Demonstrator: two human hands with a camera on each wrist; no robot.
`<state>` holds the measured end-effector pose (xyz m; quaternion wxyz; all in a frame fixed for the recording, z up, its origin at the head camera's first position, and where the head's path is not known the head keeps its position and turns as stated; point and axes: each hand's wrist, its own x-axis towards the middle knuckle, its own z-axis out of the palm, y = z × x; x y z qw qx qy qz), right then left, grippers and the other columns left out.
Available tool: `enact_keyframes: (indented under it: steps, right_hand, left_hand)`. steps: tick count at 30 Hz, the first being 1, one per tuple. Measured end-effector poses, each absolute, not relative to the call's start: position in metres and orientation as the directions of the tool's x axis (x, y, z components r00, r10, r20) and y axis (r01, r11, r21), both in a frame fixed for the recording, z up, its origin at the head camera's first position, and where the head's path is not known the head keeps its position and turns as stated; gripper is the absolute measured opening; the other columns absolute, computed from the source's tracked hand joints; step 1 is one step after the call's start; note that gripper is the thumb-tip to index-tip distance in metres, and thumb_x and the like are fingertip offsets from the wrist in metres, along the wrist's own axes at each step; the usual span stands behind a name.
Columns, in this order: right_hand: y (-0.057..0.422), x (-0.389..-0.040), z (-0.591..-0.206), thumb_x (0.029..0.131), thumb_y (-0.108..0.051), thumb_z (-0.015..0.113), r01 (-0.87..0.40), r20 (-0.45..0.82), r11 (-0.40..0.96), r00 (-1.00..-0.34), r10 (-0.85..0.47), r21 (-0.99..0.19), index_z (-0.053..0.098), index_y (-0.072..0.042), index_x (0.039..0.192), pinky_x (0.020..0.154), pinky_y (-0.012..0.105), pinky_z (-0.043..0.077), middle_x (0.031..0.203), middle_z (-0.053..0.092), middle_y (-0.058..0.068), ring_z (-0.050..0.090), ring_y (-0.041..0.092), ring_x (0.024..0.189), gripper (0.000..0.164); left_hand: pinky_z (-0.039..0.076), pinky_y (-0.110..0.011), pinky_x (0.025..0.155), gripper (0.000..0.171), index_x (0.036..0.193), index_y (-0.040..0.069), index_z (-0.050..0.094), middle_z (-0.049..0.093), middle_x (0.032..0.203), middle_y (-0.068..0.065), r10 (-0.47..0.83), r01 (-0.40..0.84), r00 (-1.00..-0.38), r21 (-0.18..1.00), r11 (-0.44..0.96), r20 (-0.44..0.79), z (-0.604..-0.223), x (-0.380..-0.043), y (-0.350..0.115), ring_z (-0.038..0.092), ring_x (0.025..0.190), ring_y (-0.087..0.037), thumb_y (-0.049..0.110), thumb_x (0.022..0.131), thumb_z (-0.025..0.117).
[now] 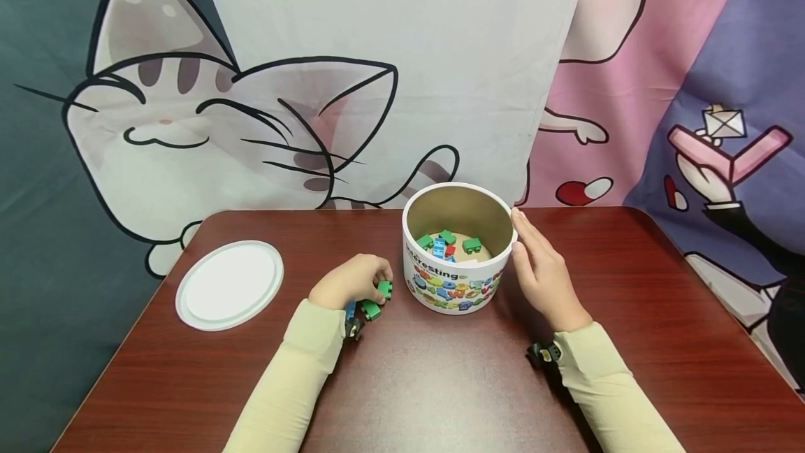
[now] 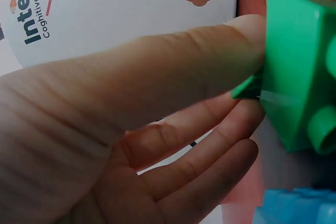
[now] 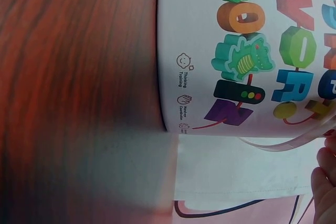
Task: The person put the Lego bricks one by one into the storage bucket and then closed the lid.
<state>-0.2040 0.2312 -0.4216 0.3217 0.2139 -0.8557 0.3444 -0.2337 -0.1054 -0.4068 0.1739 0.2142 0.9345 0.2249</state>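
Observation:
My left hand (image 1: 352, 282) pinches a green toy brick (image 1: 385, 289) just left of the round printed tub (image 1: 449, 289). In the left wrist view the thumb presses against this green brick (image 2: 291, 72), studs facing right. Below that hand lie another green brick (image 1: 371, 310) and a blue brick (image 1: 350, 310), partly hidden by the hand and wrist. My right hand (image 1: 546, 275) touches the tub's right side near the rim, fingers extended. Inside the tub are several green, blue and red bricks; a green one (image 1: 472, 245) lies at the right.
A round white lid (image 1: 230, 285) lies flat on the brown table (image 1: 440, 383), at the left. Behind the table's far edge hangs a cloth (image 1: 402, 33) printed with cartoon figures. Each wrist wears a small dark camera (image 1: 544, 354).

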Motion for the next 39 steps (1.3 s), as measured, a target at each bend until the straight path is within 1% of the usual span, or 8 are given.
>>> enact_keyframes:
  steps: [3, 9, 14, 18, 25, 32, 36, 39]
  right_hand:
    - [0.232, -0.204, -0.422, 0.103, -0.015, 0.056, -0.590, 0.701, 0.672, -0.698, -0.145, -0.448, 0.050, -0.006, 0.149, 0.118, 0.027, 0.029, 0.151, 0.050, 0.017, 0.047, 0.034, 0.139, 0.048]
    - [0.231, -0.203, -0.422, 0.103, -0.015, 0.056, -0.587, 0.695, 0.670, -0.704, -0.144, -0.456, 0.049, -0.007, 0.150, 0.118, 0.024, 0.027, 0.151, 0.049, 0.016, 0.047, 0.034, 0.139, 0.048]
    - [0.231, -0.203, -0.422, 0.102, -0.014, 0.056, -0.583, 0.691, 0.672, -0.708, -0.144, -0.457, 0.049, -0.007, 0.150, 0.118, 0.028, 0.029, 0.153, 0.048, 0.012, 0.044, 0.025, 0.143, 0.049]
    - [0.231, -0.204, -0.422, 0.102, -0.014, 0.056, -0.590, 0.698, 0.669, -0.701, -0.145, -0.453, 0.049, -0.006, 0.150, 0.118, 0.023, 0.027, 0.152, 0.048, 0.014, 0.042, 0.019, 0.144, 0.048]
    - [0.231, -0.205, -0.422, 0.102, -0.011, 0.056, -0.607, 0.715, 0.660, -0.683, -0.149, -0.442, 0.050, -0.004, 0.149, 0.117, 0.021, 0.026, 0.150, 0.050, 0.018, 0.043, 0.022, 0.143, 0.048]
    - [0.231, -0.204, -0.421, 0.102, -0.013, 0.055, -0.606, 0.708, 0.659, -0.689, -0.153, -0.447, 0.049, -0.004, 0.149, 0.118, 0.021, 0.025, 0.151, 0.049, 0.016, 0.043, 0.023, 0.143, 0.048]
    - [0.231, -0.204, -0.421, 0.101, -0.010, 0.056, -0.602, 0.706, 0.659, -0.692, -0.150, -0.450, 0.049, -0.004, 0.149, 0.118, 0.021, 0.025, 0.151, 0.049, 0.017, 0.045, 0.028, 0.142, 0.049]
    - [0.231, -0.204, -0.422, 0.101, -0.009, 0.056, -0.603, 0.710, 0.659, -0.689, -0.147, -0.449, 0.050, -0.004, 0.149, 0.117, 0.020, 0.025, 0.151, 0.049, 0.016, 0.045, 0.028, 0.142, 0.049]
  left_hand:
    - [0.054, -0.033, 0.079, 0.026, 0.099, 0.008, 0.070, 0.067, 0.096, -0.003, 0.483, 0.331, -0.845, 0.487, 0.808, -0.228, -0.407, -0.233, -0.105, 0.061, 0.089, -0.017, 0.001, 0.079, 0.085]
    - [0.053, -0.029, 0.074, 0.023, 0.097, 0.007, 0.070, 0.067, 0.093, -0.003, 0.494, 0.349, -0.843, 0.484, 0.803, -0.212, -0.407, -0.233, -0.105, 0.060, 0.085, -0.016, -0.001, 0.080, 0.083]
    - [0.053, -0.029, 0.072, 0.020, 0.097, 0.008, 0.069, 0.066, 0.092, -0.003, 0.501, 0.364, -0.842, 0.477, 0.800, -0.198, -0.407, -0.234, -0.106, 0.060, 0.083, -0.015, 0.003, 0.082, 0.082]
    - [0.053, -0.030, 0.075, 0.021, 0.097, 0.009, 0.068, 0.066, 0.093, -0.002, 0.497, 0.366, -0.850, 0.483, 0.795, -0.173, -0.407, -0.236, -0.107, 0.060, 0.086, -0.016, 0.007, 0.082, 0.083]
    - [0.053, -0.036, 0.086, 0.025, 0.103, 0.008, 0.068, 0.066, 0.099, -0.004, 0.488, 0.402, -0.872, 0.507, 0.763, -0.043, -0.402, -0.237, -0.112, 0.062, 0.094, -0.020, 0.009, 0.083, 0.083]
    - [0.054, -0.041, 0.089, 0.028, 0.110, 0.007, 0.067, 0.064, 0.106, -0.009, 0.427, 0.394, -0.901, 0.550, 0.737, 0.073, -0.397, -0.237, -0.117, 0.062, 0.101, -0.026, 0.011, 0.087, 0.081]
    - [0.053, -0.043, 0.093, 0.032, 0.114, 0.007, 0.067, 0.066, 0.110, -0.009, 0.397, 0.391, -0.909, 0.583, 0.712, 0.126, -0.396, -0.237, -0.117, 0.062, 0.106, -0.026, 0.015, 0.087, 0.081]
    - [0.052, -0.043, 0.093, 0.033, 0.115, 0.007, 0.067, 0.067, 0.110, -0.008, 0.373, 0.400, -0.911, 0.603, 0.690, 0.178, -0.395, -0.237, -0.118, 0.062, 0.105, -0.026, 0.017, 0.086, 0.082]
